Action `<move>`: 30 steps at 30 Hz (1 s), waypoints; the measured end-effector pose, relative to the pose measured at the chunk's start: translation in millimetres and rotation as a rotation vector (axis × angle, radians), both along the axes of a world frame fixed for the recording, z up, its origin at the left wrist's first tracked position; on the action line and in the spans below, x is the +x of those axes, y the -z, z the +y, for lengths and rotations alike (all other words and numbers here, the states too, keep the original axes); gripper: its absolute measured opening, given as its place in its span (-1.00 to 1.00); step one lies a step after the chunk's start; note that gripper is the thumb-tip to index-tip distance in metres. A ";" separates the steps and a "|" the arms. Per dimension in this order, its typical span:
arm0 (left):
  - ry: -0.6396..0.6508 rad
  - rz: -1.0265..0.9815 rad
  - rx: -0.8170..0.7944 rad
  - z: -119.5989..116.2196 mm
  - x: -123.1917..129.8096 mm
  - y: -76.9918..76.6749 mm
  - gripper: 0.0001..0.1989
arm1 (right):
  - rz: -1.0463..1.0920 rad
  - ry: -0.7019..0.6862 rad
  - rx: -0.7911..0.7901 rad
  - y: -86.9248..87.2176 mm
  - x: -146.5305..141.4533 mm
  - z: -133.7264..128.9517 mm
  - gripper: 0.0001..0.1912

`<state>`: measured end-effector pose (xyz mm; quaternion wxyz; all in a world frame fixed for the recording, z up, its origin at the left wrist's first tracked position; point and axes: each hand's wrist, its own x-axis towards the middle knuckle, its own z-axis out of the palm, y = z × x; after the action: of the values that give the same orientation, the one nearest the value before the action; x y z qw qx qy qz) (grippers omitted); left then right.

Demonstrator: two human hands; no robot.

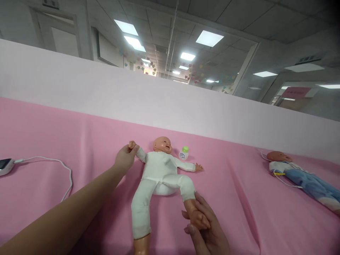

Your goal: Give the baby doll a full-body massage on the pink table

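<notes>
A baby doll point(158, 168) in a white cloth suit lies on its back on a pink cloth, its head toward the wall. My left hand point(125, 158) is closed around the doll's small hand at the left, holding that arm out sideways. Around the doll's lower leg and foot at the right curls my right hand point(208, 226), thumb below and fingers along the far side. The doll's other arm lies stretched on the cloth. Beside its head stands a small clear bottle point(183, 153) with a green cap and a printed label.
A second doll point(300, 175) in blue trousers lies at the right, a thin white tube or cord by it. At the left edge is a white device point(5, 166) with a dark screen and a white cable point(53, 159). A low white wall point(159, 102) runs behind the pink cloth point(231, 212), glass above it.
</notes>
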<state>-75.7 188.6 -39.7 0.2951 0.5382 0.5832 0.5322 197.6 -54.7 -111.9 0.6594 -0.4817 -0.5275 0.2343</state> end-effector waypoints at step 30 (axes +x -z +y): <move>-0.023 -0.235 -0.197 40.6 16.9 32.5 -0.68 | -0.301 -0.013 0.075 -8.5 15.6 5.6 -0.63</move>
<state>-58.7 229.2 -72.1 0.4064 0.4340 0.6003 0.5349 213.2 -49.2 -103.4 0.5891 -0.4827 -0.6319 0.1439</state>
